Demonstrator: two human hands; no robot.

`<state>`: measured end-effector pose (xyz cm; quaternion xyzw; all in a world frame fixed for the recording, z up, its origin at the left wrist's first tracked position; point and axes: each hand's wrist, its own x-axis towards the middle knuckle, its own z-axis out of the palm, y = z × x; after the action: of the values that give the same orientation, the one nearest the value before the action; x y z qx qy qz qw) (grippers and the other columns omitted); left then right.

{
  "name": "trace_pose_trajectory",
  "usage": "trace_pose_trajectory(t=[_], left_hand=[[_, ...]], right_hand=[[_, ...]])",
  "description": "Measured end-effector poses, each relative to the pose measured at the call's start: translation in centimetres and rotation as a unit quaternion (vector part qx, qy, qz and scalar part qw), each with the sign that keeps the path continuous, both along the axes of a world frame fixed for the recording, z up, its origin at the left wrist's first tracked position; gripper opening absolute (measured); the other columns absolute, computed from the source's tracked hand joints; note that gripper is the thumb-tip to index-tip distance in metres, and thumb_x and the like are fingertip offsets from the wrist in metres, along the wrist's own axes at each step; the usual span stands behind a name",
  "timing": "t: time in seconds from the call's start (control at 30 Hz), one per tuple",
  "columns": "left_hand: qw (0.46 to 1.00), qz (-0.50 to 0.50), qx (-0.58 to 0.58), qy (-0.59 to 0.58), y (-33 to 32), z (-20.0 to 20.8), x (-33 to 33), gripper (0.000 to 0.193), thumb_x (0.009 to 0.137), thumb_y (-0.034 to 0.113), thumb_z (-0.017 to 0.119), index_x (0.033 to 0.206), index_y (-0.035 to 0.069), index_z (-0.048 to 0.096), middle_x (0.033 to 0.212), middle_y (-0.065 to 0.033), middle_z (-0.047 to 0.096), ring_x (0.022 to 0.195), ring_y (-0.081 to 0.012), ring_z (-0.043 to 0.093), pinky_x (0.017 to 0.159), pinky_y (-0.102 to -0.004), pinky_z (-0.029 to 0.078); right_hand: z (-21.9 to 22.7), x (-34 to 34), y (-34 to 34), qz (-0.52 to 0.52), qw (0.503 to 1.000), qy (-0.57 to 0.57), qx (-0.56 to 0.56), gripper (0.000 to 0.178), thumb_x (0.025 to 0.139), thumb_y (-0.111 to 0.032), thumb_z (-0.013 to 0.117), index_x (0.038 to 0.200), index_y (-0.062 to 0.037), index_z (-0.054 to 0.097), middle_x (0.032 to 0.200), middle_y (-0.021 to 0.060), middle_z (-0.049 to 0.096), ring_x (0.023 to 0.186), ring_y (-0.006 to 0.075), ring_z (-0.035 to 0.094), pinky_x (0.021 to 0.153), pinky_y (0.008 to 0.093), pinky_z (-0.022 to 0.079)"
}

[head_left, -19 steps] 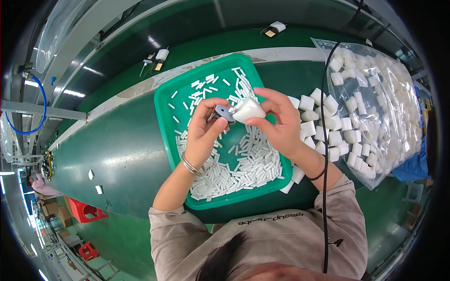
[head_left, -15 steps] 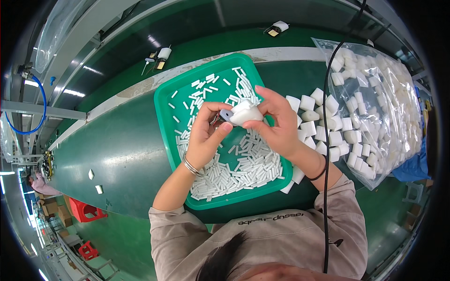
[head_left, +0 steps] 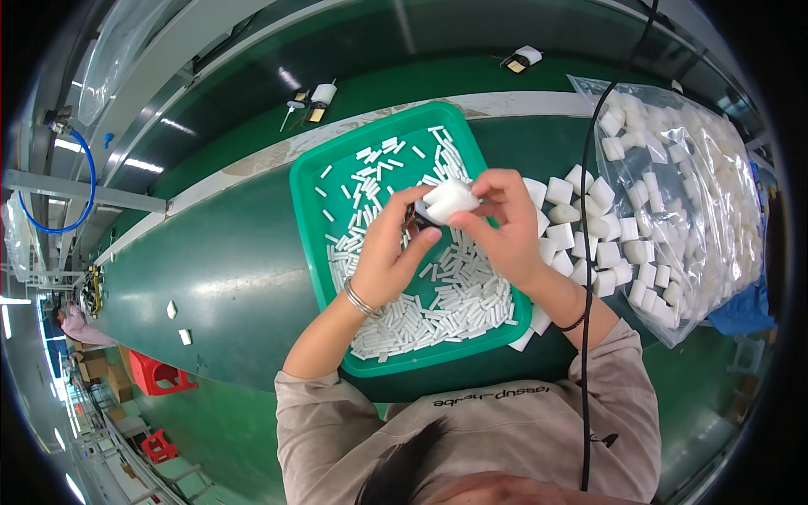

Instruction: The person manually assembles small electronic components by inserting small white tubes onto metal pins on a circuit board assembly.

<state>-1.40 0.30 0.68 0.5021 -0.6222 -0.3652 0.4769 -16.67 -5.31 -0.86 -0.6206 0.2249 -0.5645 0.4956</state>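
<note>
Above the green tray, my two hands hold a white foam piece [head_left: 451, 201] with a slit in it, set against a small rounded part [head_left: 418, 214]. My left hand [head_left: 394, 240] pinches the small part, which shows grey and dark surfaces and thin wires; my fingers hide most of it. At the foam's other end, my right hand [head_left: 505, 220] grips it between thumb and curled fingers. Below lies the green tray [head_left: 313, 261], holding many short white sticks [head_left: 471, 303].
White foam blocks [head_left: 602, 227] are heaped right of the tray, beside a clear plastic bag [head_left: 707, 210] full of more. A black cable [head_left: 583, 278] hangs down on the right. Beyond the table edge, assembled units [head_left: 322, 94] lie on a green belt [head_left: 421, 76].
The foam now covers more of the small part's grey round face. My right hand's fingers have curled in closer. The units on the belt have shifted right, and my view has moved slightly.
</note>
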Motion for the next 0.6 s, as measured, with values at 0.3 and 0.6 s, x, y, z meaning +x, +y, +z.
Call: trace_pose_trajectory(t=[0.3,0.6], left_hand=[[0.992,0.047,-0.034,-0.112,-0.3,1.2,-0.1,0.042,0.072,0.001,0.06,0.111,0.005,0.046,0.09,-0.0098,0.053,0.075,-0.019,0.055,0.062,-0.0255,0.044],[0.988,0.013,-0.017,-0.151,-0.1,1.5,0.0,0.047,0.071,0.001,0.06,0.115,0.007,0.046,0.085,-0.0098,0.05,0.068,-0.0194,0.053,0.06,-0.0261,0.044]], right_hand=[[0.7,-0.7,-0.7,0.103,0.977,-0.034,0.184,0.019,0.072,0.001,0.063,0.081,-0.0014,0.046,0.087,0.0113,0.057,0.068,0.0098,0.056,0.057,0.0195,0.047],[0.3,-0.5,0.0,0.095,0.974,-0.043,0.2,0.022,0.071,0.003,0.063,0.075,-0.0026,0.042,0.084,0.0153,0.059,0.063,0.0103,0.057,0.056,0.02,0.047]])
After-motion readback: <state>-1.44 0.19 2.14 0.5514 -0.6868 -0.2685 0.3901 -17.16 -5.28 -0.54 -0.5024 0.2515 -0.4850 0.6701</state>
